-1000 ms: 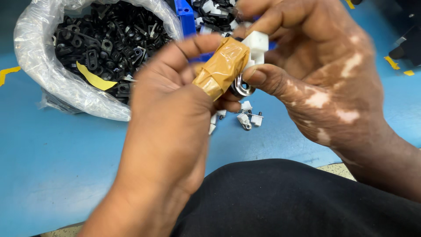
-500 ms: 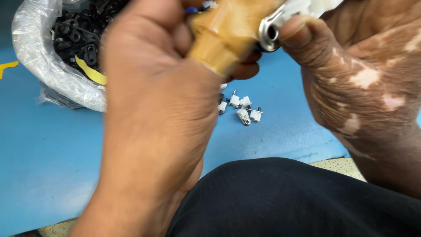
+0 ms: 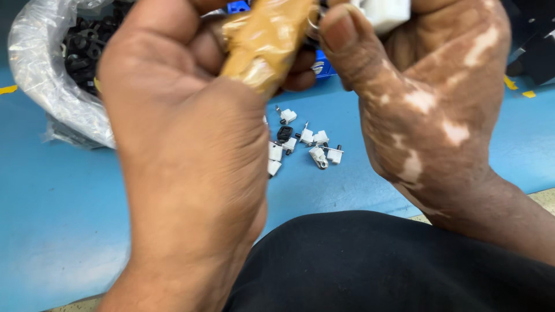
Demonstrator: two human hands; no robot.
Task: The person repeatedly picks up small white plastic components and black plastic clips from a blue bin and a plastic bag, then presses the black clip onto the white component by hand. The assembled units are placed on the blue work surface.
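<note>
Two hands are raised close to the camera: a tan tape-wrapped tool (image 3: 263,43) is gripped in the left hand (image 3: 185,150), a white plastic part (image 3: 384,11) pinched in the right hand (image 3: 428,98). Small white clips (image 3: 306,144) are scattered on the blue surface (image 3: 58,219) beside a bag of black parts (image 3: 52,75).

Between the hands: narrow gap of bare blue tabletop (image 3: 347,190), partly taken by a loose scatter of small white clips (image 3: 306,144).
10 o'clock: clear plastic bag (image 3: 52,92) of black parts blocks the far left corner.
8 o'clock: open tabletop, free passage.
3 o'clock: open tabletop beside the right hand (image 3: 428,92).
6 o'clock: dark trouser leg (image 3: 381,266) closes the near edge.
12 o'clock: blue bin (image 3: 324,63), largely hidden by the left hand (image 3: 191,162).
</note>
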